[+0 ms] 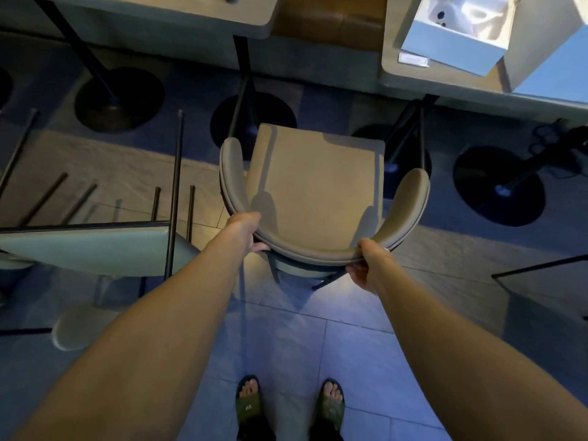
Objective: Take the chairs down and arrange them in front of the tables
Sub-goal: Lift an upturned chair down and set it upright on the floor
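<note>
A beige padded chair (315,183) with a curved backrest stands upright on the tiled floor, its seat facing the tables. My left hand (246,230) grips the left part of the backrest. My right hand (369,265) grips the backrest's right part from behind. To the left, another chair (86,249) lies upside down on a table, its dark legs pointing up. Two tables (178,14) stand ahead, the right one (413,81) just beyond the chair's front edge.
Round black table bases (119,98) sit on the floor under the tables. An open white box (458,33) rests on the right table. Cables and a dark stand (560,148) are at the far right. Another table edge (541,268) juts in at right. My sandalled feet stand on the tiles.
</note>
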Demonstrator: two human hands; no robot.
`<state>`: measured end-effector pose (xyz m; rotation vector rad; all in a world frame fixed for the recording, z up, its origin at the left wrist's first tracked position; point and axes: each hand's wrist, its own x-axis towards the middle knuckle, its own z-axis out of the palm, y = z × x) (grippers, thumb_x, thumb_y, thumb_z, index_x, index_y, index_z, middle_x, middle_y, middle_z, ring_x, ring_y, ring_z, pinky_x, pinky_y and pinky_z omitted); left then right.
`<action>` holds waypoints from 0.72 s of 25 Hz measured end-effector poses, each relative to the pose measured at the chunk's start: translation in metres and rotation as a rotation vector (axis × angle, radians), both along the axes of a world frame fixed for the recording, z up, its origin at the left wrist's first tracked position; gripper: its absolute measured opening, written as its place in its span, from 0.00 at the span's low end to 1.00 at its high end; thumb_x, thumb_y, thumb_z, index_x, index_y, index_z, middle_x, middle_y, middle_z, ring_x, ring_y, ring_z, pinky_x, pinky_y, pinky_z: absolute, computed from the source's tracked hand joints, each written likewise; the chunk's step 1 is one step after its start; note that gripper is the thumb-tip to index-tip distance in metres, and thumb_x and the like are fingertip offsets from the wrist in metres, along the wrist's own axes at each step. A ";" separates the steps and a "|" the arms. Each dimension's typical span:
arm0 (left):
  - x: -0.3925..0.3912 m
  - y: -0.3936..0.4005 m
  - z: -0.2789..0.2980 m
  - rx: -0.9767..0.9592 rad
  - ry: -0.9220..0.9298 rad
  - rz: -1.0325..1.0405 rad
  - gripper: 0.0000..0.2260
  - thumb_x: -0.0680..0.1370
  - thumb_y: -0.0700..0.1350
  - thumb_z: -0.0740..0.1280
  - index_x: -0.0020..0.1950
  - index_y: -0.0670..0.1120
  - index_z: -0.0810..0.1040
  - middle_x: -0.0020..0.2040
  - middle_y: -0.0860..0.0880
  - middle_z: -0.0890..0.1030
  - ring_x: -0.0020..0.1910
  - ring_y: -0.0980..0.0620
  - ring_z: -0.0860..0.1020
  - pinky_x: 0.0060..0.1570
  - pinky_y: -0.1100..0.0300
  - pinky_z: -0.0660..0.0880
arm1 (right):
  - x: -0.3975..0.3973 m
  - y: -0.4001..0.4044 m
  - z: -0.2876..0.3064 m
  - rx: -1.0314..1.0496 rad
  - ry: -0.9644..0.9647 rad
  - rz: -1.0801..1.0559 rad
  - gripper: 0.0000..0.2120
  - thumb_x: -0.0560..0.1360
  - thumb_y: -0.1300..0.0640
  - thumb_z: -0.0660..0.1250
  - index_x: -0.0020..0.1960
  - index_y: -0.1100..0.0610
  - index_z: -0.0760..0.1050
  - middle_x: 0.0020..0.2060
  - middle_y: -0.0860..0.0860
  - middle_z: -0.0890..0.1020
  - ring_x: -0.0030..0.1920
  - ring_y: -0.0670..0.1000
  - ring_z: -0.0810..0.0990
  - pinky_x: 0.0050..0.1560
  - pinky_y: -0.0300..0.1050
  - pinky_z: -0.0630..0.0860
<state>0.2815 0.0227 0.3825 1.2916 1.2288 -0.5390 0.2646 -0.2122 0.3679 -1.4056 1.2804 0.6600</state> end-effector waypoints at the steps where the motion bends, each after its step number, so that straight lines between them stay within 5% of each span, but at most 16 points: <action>1: 0.006 0.000 -0.002 -0.003 0.009 -0.002 0.22 0.80 0.45 0.63 0.74 0.43 0.65 0.71 0.42 0.71 0.68 0.38 0.72 0.36 0.49 0.80 | 0.007 -0.001 -0.002 -0.014 0.016 0.006 0.11 0.74 0.53 0.65 0.53 0.58 0.74 0.34 0.56 0.79 0.30 0.51 0.78 0.22 0.40 0.76; 4: 0.019 0.000 -0.008 -0.028 0.059 -0.033 0.23 0.81 0.46 0.62 0.75 0.44 0.63 0.72 0.42 0.69 0.68 0.34 0.70 0.28 0.51 0.78 | 0.021 -0.002 -0.007 -0.057 0.038 -0.018 0.08 0.74 0.53 0.64 0.48 0.57 0.73 0.34 0.56 0.79 0.29 0.52 0.78 0.22 0.41 0.76; 9: 0.022 0.002 -0.005 -0.053 0.097 -0.025 0.23 0.81 0.46 0.62 0.75 0.46 0.62 0.73 0.44 0.68 0.70 0.32 0.67 0.36 0.46 0.79 | 0.026 0.000 -0.013 -0.172 0.047 -0.060 0.06 0.73 0.55 0.64 0.40 0.55 0.68 0.44 0.57 0.79 0.35 0.54 0.76 0.20 0.44 0.75; 13: 0.025 0.005 -0.005 -0.090 0.096 0.032 0.25 0.80 0.44 0.64 0.76 0.48 0.61 0.74 0.44 0.66 0.71 0.30 0.64 0.50 0.39 0.78 | 0.030 0.003 -0.017 -0.225 0.039 -0.053 0.05 0.73 0.56 0.63 0.42 0.57 0.70 0.41 0.58 0.79 0.35 0.55 0.77 0.19 0.43 0.74; 18: 0.028 0.005 -0.003 -0.098 0.116 0.055 0.25 0.80 0.44 0.64 0.75 0.46 0.61 0.75 0.43 0.65 0.69 0.31 0.67 0.49 0.38 0.79 | 0.028 0.004 -0.018 -0.243 0.008 -0.078 0.04 0.73 0.56 0.61 0.41 0.56 0.69 0.38 0.57 0.77 0.34 0.55 0.76 0.19 0.41 0.73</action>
